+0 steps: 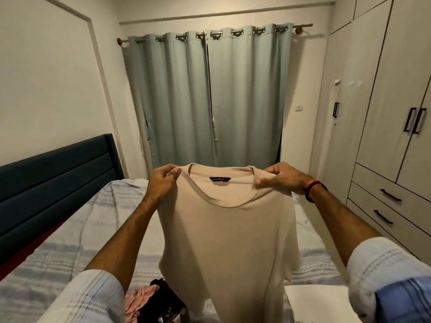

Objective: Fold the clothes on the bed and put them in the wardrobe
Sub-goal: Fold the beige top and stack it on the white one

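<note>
Sleeves nearest the lens, both rolled up, pale striped cloth; forearms run forward from them to the beige t-shirt (224, 241).

Beige t-shirt: held up in the air over the bed (77, 229), between the two hands, hanging straight down below them. Left hand (163, 180) pinches the left shoulder seam just beside the collar; right hand (282, 177) pinches the right shoulder the same way, fingers curled over the fabric. Both clamped on it.

Handling, my read: light, soft knit, no stiffness, drapes and collapses wherever unsupported. Not slippery, not fragile. Shoulder points are the right hold; keeps the body flat for laying down and folding.

Looks: plain beige, round ribbed neck, small dark label inside the collar, facing the camera. Sides curl inward; short sleeves hang behind, barely visible.

Below the left hand, near its sleeve: pile of pink and black clothes (151, 299), unfolded. Below the right hand: something white and flat (314, 301), can't tell what.

Right of the right hand: wardrobe (384, 113), doors closed, drawers underneath. Beyond both hands: grey-green curtains (210, 96). Left of the left hand: dark blue headboard (53, 183).
</note>
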{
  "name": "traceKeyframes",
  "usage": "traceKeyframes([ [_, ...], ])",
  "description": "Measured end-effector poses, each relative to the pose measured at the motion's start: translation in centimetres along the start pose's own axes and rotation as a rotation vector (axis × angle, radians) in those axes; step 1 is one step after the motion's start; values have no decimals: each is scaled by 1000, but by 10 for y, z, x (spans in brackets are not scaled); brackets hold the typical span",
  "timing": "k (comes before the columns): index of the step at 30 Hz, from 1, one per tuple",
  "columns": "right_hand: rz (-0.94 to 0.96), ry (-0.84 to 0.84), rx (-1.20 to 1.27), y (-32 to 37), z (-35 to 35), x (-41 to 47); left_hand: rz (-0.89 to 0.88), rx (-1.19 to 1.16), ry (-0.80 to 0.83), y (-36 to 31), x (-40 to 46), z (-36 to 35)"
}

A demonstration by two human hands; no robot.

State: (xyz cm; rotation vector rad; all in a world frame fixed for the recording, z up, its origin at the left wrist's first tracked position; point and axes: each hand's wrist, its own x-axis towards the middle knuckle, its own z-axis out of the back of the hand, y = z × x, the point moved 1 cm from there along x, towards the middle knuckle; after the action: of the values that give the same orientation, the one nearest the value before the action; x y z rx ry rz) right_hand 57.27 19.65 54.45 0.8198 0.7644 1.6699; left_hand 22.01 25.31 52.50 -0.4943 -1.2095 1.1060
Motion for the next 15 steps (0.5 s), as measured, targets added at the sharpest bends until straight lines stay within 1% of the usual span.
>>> traceKeyframes([
  [2,-40,89,-29,-9,0,-1,-15,20,26,3,1,4],
  [4,-17,82,-10,-15,-8,0,-33,46,51,4,1,6],
  [8,79,-151,-37,-22,-28,9,-72,103,70,5,0,8],
  [10,107,-226,-65,-23,-34,12,-94,155,83,9,2,10],
  [15,98,-382,-207,-17,-34,16,-114,337,164,25,5,18],
])
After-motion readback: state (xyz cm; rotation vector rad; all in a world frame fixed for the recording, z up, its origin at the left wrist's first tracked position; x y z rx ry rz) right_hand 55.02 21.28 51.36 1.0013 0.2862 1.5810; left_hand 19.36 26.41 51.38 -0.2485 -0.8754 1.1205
